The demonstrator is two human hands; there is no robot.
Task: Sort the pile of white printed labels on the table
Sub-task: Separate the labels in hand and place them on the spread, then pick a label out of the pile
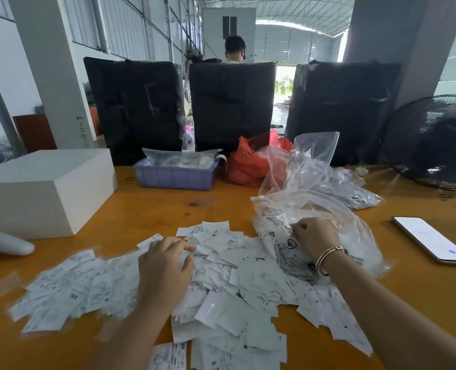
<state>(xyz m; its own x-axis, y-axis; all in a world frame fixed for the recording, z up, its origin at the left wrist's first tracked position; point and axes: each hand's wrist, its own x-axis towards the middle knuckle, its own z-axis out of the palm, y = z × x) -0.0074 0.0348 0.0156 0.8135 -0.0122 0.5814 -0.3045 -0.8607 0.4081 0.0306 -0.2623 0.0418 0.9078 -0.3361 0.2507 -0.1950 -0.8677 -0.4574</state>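
Observation:
A wide pile of white printed labels (pixel 221 289) lies spread over the orange table (pixel 146 209), from the left front to the right front. My left hand (pixel 165 265) lies on the middle of the pile, fingers curved over the labels and touching them. My right hand (pixel 315 236), with a bangle at the wrist, grips the crumpled edge of a clear printed plastic bag (pixel 283 249) that lies on the right side of the pile.
A white box (pixel 42 190) stands at the left, a white handheld device (pixel 5 244) beside it. At the back sit a purple tray (pixel 176 177), a red bag (pixel 250 161) and more clear bags (pixel 328 177). A phone (pixel 432 239) and a fan (pixel 435 142) are at right.

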